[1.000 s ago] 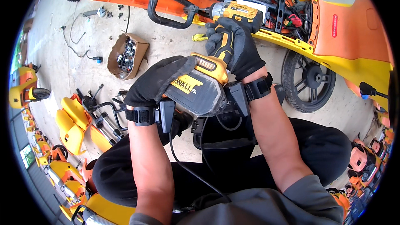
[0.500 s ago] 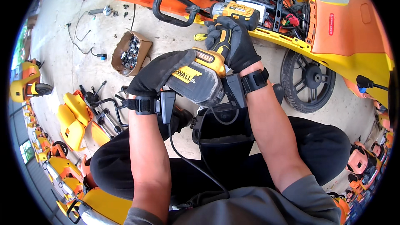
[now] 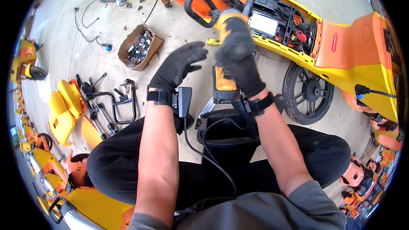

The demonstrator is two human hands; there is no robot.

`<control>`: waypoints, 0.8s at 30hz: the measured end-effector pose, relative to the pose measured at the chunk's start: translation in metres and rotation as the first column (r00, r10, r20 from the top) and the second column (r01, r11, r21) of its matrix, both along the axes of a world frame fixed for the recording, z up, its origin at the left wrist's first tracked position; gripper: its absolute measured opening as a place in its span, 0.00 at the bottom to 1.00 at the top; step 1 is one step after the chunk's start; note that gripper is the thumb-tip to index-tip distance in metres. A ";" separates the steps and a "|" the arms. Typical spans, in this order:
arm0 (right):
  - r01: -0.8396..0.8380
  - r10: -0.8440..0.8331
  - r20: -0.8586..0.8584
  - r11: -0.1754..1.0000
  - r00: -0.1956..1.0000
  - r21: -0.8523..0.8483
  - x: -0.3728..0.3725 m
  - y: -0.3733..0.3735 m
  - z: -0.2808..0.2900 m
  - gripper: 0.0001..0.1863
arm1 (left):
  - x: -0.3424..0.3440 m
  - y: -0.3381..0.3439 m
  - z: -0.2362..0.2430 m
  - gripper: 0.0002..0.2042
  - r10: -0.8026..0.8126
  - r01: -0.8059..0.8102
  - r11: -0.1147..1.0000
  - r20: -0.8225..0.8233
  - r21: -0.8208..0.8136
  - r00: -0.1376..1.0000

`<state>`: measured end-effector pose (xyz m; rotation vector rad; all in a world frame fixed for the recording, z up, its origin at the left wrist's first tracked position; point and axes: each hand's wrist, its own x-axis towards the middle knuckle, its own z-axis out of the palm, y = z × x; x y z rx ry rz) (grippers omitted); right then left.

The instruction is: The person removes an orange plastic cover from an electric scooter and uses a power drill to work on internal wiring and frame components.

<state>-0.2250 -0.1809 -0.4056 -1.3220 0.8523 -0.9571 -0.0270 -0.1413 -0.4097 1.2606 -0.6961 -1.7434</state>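
Note:
My right hand (image 3: 249, 74), in a black glove, is wrapped round the grip of a yellow and black cordless impact driver (image 3: 225, 84). The driver's head is blurred and points away from me, near the black tubular bar (image 3: 190, 8) of the orange and yellow vehicle body (image 3: 315, 57). Its battery base hangs below my hand, over the black bin-like container (image 3: 228, 136) between my legs. My left hand (image 3: 175, 66), also gloved, is off the tool to its left. Its fingers are stretched out with nothing in them.
A cardboard box (image 3: 157, 42) of loose bolts and fittings stands left of centre. Beyond it lie a cable (image 3: 77, 23) and an adjustable wrench (image 3: 111, 1). Yellow seat parts (image 3: 61, 115) and a black tube frame (image 3: 123, 121) are at the left. A black wheel (image 3: 307, 94) sits at the right.
My left hand has let go of the driver's battery end and moved a little up, fingers spreading. My right hand has turned the driver so its head points away, toward the vehicle.

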 end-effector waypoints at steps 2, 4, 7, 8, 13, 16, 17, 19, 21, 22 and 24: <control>-0.036 0.015 -0.140 0.988 0.990 -0.151 0.022 0.017 -0.022 0.30 | 0.018 0.007 -0.007 0.23 0.094 -0.111 0.977 -0.101 -0.182 0.990; -0.120 0.023 -0.364 0.962 0.931 -0.246 0.039 0.040 -0.016 0.30 | 0.038 0.013 -0.017 0.23 0.205 -0.198 0.966 0.027 -0.169 0.978; -0.247 0.155 -0.430 0.955 0.889 -0.165 0.050 0.044 -0.046 0.29 | 0.032 0.021 0.002 0.23 0.252 -0.251 0.968 0.132 -0.029 0.959; -0.274 0.202 -0.500 0.959 0.842 -0.074 0.054 0.047 -0.047 0.30 | 0.037 0.031 -0.001 0.23 0.185 -0.140 0.971 0.237 -0.196 0.954; -0.197 0.053 -0.632 0.967 0.773 -0.161 0.073 0.039 -0.082 0.30 | 0.048 0.025 -0.012 0.24 0.023 -0.026 0.999 0.083 0.037 0.996; -0.137 -0.054 -0.675 0.965 0.736 -0.226 0.076 0.030 -0.102 0.31 | 0.035 0.009 -0.028 0.24 0.086 -0.089 0.996 0.160 0.015 0.983; -0.124 -0.085 -0.691 0.961 0.718 -0.248 0.077 0.028 -0.102 0.31 | 0.032 0.004 -0.026 0.24 0.072 -0.076 0.997 0.206 0.011 0.976; -0.102 -0.101 -0.695 0.964 0.711 -0.245 0.077 0.022 -0.102 0.31 | 0.032 -0.003 -0.036 0.24 0.057 -0.053 0.998 0.253 -0.021 0.966; -0.075 -0.074 -0.672 0.979 0.737 -0.190 0.075 0.018 -0.096 0.31 | 0.031 -0.010 -0.035 0.22 0.119 -0.116 0.993 0.181 -0.030 0.976; -0.066 -0.084 -0.662 0.978 0.744 -0.198 0.075 0.015 -0.099 0.31 | 0.031 -0.013 -0.034 0.21 0.151 -0.148 0.988 0.144 -0.032 0.978; -0.045 -0.107 -0.639 0.975 0.762 -0.216 0.079 0.009 -0.103 0.32 | 0.032 -0.019 -0.032 0.22 0.127 -0.122 0.992 0.139 -0.039 0.982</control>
